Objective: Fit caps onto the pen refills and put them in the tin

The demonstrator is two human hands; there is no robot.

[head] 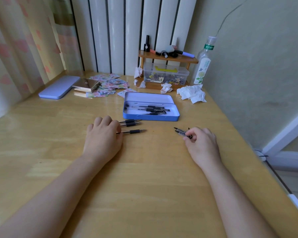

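Note:
A blue open tin (pixel 172 116) lies in the middle of the wooden table, with several capped pens (pixel 153 109) inside. Just in front of it, three uncapped pens (pixel 133 125) with black grips lie side by side, tips pointing right. My left hand (pixel 102 134) rests palm down over their back ends, fingertips on the nearest pen (pixel 134 131). My right hand (pixel 202 143) is to the right, its fingers closed around a few dark pen caps (pixel 180 131) that stick out to the left.
The tin's purple lid (pixel 58 87) lies at the back left beside a metal compact (pixel 86 85) and scattered stickers. Crumpled tissues (pixel 191 93), a wooden shelf with a clear box (pixel 165 75) and a glass bottle (pixel 204 64) stand at the back right. The table's right edge runs diagonally near my right arm.

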